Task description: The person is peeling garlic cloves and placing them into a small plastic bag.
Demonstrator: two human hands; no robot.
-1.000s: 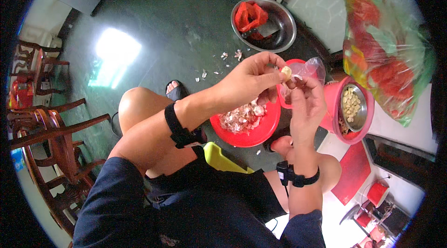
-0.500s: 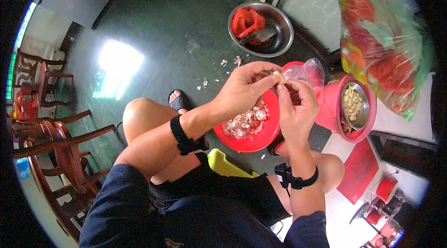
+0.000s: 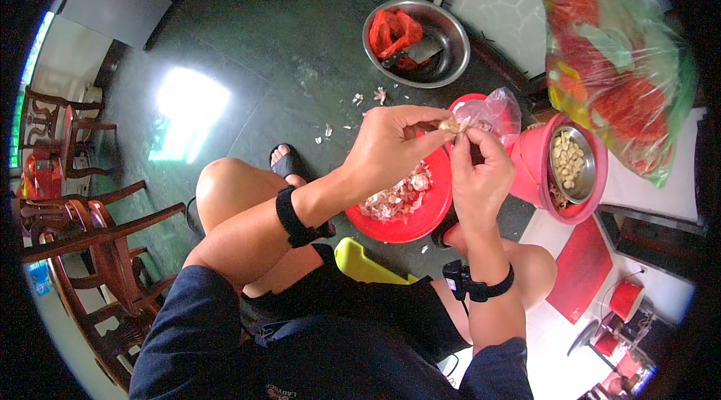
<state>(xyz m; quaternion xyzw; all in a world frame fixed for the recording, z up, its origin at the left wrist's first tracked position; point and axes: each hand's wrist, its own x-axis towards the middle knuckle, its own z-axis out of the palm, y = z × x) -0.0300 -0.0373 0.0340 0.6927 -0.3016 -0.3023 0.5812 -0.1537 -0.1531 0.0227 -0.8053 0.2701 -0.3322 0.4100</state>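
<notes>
Between thumb and fingers, my left hand (image 3: 398, 143) pinches a garlic clove (image 3: 449, 126). Right beside it, my right hand (image 3: 481, 171) is closed on a pale bit of peel (image 3: 463, 125) at the clove's edge. Both hands hang over a red basin (image 3: 368, 229) that holds a heap of garlic skins and cloves (image 3: 402, 197). Right of my hands stands a pink bucket (image 3: 529, 178), and a steel bowl (image 3: 588, 184) of peeled cloves rests in its top.
Beyond the red basin, a steel basin (image 3: 457, 62) holds a red mesh bag (image 3: 394, 30) and a cleaver (image 3: 424, 50). A clear plastic bag (image 3: 499, 108) lies near the bucket. At right is a large plastic bag (image 3: 616, 77) with red contents. Wooden chairs (image 3: 98, 227) stand left.
My fingertips have drawn slightly apart, and a strip of peel now shows between them beside the clove. The view has shifted slightly.
</notes>
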